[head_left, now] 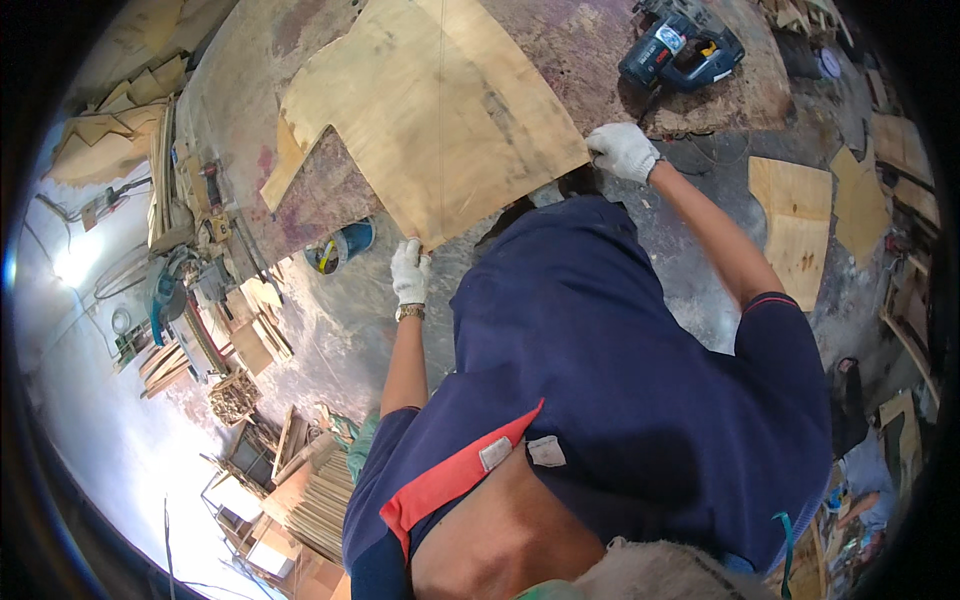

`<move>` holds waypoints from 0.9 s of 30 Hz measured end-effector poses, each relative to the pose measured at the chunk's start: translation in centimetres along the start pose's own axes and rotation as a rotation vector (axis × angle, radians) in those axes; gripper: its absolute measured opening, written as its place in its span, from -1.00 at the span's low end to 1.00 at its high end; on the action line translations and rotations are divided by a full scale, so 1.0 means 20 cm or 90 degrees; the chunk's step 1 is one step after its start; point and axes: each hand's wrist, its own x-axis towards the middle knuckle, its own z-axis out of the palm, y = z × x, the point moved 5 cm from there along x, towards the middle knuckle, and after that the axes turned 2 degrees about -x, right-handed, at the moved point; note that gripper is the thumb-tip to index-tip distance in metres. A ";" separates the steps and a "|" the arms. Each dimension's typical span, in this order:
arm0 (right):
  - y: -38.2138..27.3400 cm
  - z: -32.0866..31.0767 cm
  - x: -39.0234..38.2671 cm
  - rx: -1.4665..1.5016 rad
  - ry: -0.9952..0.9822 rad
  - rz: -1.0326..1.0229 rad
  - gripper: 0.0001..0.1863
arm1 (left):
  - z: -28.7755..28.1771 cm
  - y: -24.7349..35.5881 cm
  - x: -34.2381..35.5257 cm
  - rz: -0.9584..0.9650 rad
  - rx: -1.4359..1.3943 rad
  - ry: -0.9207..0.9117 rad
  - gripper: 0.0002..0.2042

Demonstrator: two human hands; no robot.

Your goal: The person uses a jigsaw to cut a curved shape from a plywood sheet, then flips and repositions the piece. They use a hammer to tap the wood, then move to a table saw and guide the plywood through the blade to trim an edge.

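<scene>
A large cut plywood sheet (pixel 440 120) with a notch in its left side lies on the stained work table (pixel 225 140) in front of me. My left hand (pixel 410 275), in a white knit glove, pinches the sheet's near edge at the lower left corner. My right hand (pixel 625 152), gloved the same way, grips the sheet at its right corner, its fingertips partly hidden. A blue-bodied power saw (pixel 675 55) rests on the table beyond my right hand. A blue bucket (pixel 345 245) is below the table's edge to the left of my left hand.
Plywood offcuts (pixel 790 220) lie to the right. A teal machine saw (pixel 170 295), tools and stacked wood (pixel 310 500) fill the left side. More plywood pieces (pixel 105 140) lie at the upper left. Part of another person (pixel 865 490) shows at the lower right.
</scene>
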 end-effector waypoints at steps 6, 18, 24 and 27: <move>0.01 -0.01 0.01 0.010 -0.045 0.026 -0.77 | 0.00 0.01 0.01 0.036 -0.027 0.026 -0.71; -0.06 0.08 -0.04 -0.105 0.001 0.040 -0.87 | 0.01 0.03 -0.01 0.032 0.013 0.044 -0.73; -0.02 0.05 0.01 -0.041 -0.007 0.045 -0.83 | 0.02 -0.01 -0.01 0.055 -0.014 0.048 -0.74; 0.01 0.05 0.04 -0.012 -0.026 0.027 -0.84 | 0.03 -0.03 -0.01 0.035 -0.047 0.044 -0.75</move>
